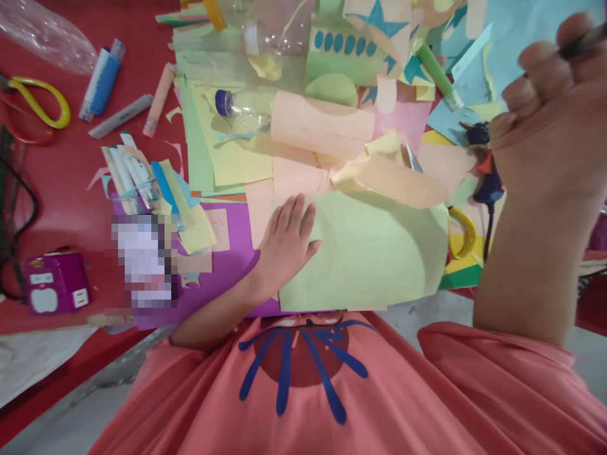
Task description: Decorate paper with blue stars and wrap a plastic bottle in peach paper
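Note:
My left hand (289, 243) lies flat, fingers stretched out, on the left edge of a light green sheet of paper (365, 259). Raised at the upper right, my right hand (554, 95) has its fingers curled around a dark, thin thing (585, 41); its kind is not clear, as the frame edge cuts it off. Beyond the green sheet rests a plastic bottle (251, 110) with a purple cap, on its side, wrapped in pale pink paper (322, 123). A curled piece of cream paper (389, 177) lies against the sheet's far edge.
Left on the red table are yellow-handled scissors (59, 104), several markers (130, 177), a blurred phone-like object (145, 262) and a purple box (57, 284). A dark-corded tool (488, 183) and a yellow ring-shaped handle (462, 234) lie at right. Paper cutouts (379, 22) cover the back.

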`<state>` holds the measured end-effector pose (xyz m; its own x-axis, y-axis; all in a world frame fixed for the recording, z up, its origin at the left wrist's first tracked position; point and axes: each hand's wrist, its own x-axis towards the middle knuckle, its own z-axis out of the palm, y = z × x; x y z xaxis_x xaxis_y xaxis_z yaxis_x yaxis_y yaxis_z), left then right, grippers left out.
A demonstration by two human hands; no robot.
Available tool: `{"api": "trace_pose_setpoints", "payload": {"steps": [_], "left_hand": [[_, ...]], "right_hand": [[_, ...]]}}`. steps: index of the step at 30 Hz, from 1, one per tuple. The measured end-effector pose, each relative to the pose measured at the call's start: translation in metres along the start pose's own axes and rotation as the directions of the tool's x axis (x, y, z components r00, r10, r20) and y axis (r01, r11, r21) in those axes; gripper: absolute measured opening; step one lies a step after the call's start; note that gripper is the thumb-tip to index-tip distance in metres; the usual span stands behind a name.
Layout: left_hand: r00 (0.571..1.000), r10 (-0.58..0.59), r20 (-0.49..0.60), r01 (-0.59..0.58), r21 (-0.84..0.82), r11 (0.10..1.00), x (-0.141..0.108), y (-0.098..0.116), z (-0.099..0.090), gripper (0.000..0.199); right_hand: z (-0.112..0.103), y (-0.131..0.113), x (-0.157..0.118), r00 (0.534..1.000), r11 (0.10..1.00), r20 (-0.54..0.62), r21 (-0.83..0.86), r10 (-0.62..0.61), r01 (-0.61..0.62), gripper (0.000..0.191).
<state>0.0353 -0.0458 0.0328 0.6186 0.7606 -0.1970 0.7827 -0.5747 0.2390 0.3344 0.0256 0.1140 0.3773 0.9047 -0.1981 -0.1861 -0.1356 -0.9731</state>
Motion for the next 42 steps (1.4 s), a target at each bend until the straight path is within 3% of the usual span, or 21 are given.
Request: {"api": "trace_pose_setpoints", "payload": {"steps": [2, 5, 8, 10, 12, 14, 15, 19, 21, 26, 29, 31, 35, 38, 42], "left_hand": [[1.000, 0.000, -0.001, 0.000, 0.001, 1.000, 0.000, 0.000, 0.000, 0.060], [1.000, 0.000, -0.003, 0.000, 0.006, 1.000, 0.001, 0.001, -0.002, 0.061], [1.000, -0.003, -0.006, 0.003, 0.010, 1.000, 0.001, 0.002, -0.005, 0.061], [1.000, -0.002, -0.005, 0.002, 0.016, 1.000, 0.002, 0.003, -0.006, 0.060], [1.000, 0.001, -0.008, -0.001, 0.039, 0.999, 0.002, 0.004, -0.007, 0.059], [1.000, 0.005, -0.015, -0.004, 0.072, 0.997, 0.003, 0.004, -0.007, 0.057], [1.000, 0.007, -0.019, -0.005, 0.086, 0.996, 0.003, 0.004, -0.006, 0.057], [1.000, 0.017, -0.021, -0.015, 0.102, 0.995, 0.003, 0.003, -0.003, 0.059], [1.000, 0.017, -0.016, -0.016, 0.105, 0.994, 0.002, 0.004, -0.001, 0.059], [0.999, 0.019, -0.048, -0.014, 0.113, 0.994, 0.001, 0.005, 0.001, 0.059], [0.998, 0.011, -0.060, -0.007, 0.072, 0.997, 0.001, 0.004, 0.001, 0.060], [0.999, 0.006, -0.053, -0.004, 0.039, 0.999, 0.001, 0.004, 0.001, 0.060], [0.998, 0.021, -0.061, -0.019, 0.037, 0.999, 0.000, 0.003, 0.001, 0.058], [0.996, 0.025, -0.081, -0.021, 0.051, 0.998, -0.001, 0.002, 0.003, 0.058], [0.993, 0.028, -0.111, -0.022, 0.050, 0.998, -0.003, 0.001, 0.008, 0.056]], "right_hand": [[0.006, -0.003, -0.014, 0.998, 0.999, 0.055, 0.019, 0.033, -0.034, 0.037], [0.020, 0.011, -0.035, 0.971, 0.983, 0.152, 0.032, -0.184, 0.181, 0.021], [0.035, 0.032, -0.055, 0.912, 0.916, 0.313, -0.214, -0.264, 0.339, 0.017], [0.042, 0.048, -0.067, 0.807, 0.732, 0.542, -0.448, -0.233, 0.512, 0.008], [0.045, 0.065, -0.078, 0.706, 0.523, 0.685, -0.540, -0.183, 0.659, 0.013], [0.044, 0.081, -0.089, 0.668, 0.397, 0.730, -0.576, -0.144, 0.715, 0.016], [0.043, 0.088, -0.094, 0.662, 0.382, 0.735, -0.574, -0.150, 0.724, 0.016], [0.039, 0.097, -0.113, 0.606, 0.452, 0.784, -0.495, -0.137, 0.743, 0.017], [0.039, 0.092, -0.115, 0.617, 0.522, 0.782, -0.489, -0.093, 0.699, 0.019], [0.054, 0.085, -0.088, 0.818, 0.759, 0.572, -0.504, -0.063, 0.411, 0.032], [0.069, 0.093, -0.067, 0.877, 0.917, 0.479, -0.332, -0.036, 0.219, 0.048], [0.076, 0.102, -0.060, 0.887, 0.954, 0.461, -0.256, -0.020, 0.155, 0.052], [0.077, 0.113, -0.063, 0.856, 0.958, 0.516, -0.225, -0.038, 0.178, 0.045], [0.076, 0.114, -0.070, 0.807, 0.934, 0.585, -0.235, -0.086, 0.270, 0.051], [0.077, 0.115, -0.071, 0.781, 0.861, 0.604, -0.302, -0.158, 0.408, 0.058]]}}
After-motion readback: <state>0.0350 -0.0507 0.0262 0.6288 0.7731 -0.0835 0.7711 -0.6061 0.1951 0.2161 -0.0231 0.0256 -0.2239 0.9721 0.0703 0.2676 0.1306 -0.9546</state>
